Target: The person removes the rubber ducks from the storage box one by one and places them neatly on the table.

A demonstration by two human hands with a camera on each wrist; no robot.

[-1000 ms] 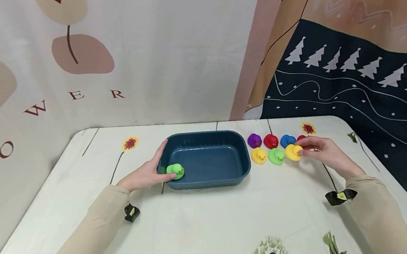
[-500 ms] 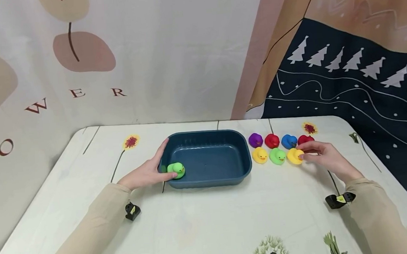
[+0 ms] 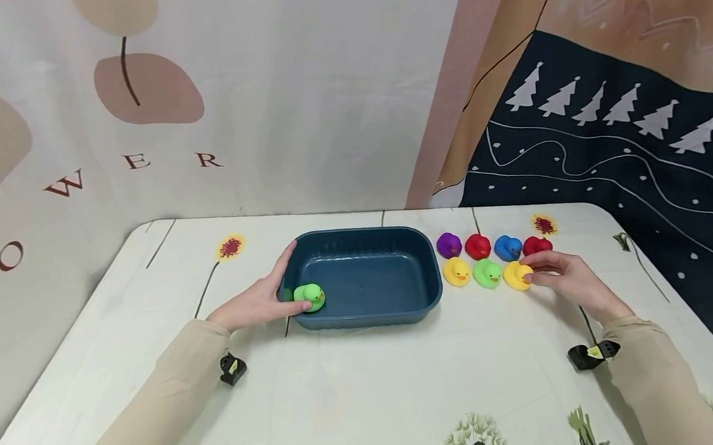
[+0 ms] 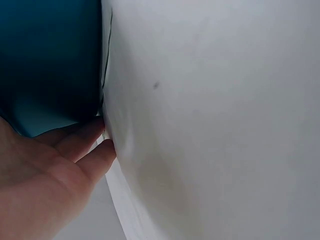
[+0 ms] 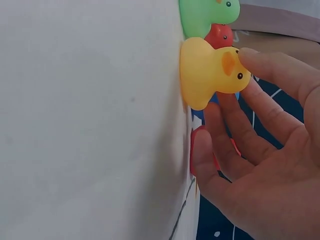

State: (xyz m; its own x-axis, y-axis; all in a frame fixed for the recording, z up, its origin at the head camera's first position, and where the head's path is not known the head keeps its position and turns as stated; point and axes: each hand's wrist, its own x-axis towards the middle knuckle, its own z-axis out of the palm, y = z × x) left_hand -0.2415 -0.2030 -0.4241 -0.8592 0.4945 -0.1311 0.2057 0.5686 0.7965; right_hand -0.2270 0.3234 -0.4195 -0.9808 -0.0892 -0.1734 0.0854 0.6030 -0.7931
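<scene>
My left hand [image 3: 256, 303] holds the left end of a dark blue plastic basin [image 3: 373, 319], thumb over the front rim. In the left wrist view, its fingers lie along the basin's outer wall [image 4: 50, 60]. A green rubber duck [image 3: 310, 297] sits inside, at the basin's left end, overlapped by the thumb tip. To the right of the basin, my right hand [image 3: 571, 277] pinches a yellow rubber duck [image 3: 516, 276] by its head. The right wrist view shows the thumb across this duck's face [image 5: 232, 67], with the fingers behind; its base meets the tabletop.
Beside the held duck stand a green duck [image 3: 488, 273] and another yellow duck [image 3: 457, 272]. Behind them is a row of purple [image 3: 449, 245], red [image 3: 478, 246], blue [image 3: 508, 247] and red ducks [image 3: 537, 244]. A flower-print cloth [image 3: 369, 389] covers the table; curtains hang behind.
My right hand has lowered the yellow duck slightly toward the front, in line with its row, uncovering more of the red duck behind. My left hand stays on the basin.
</scene>
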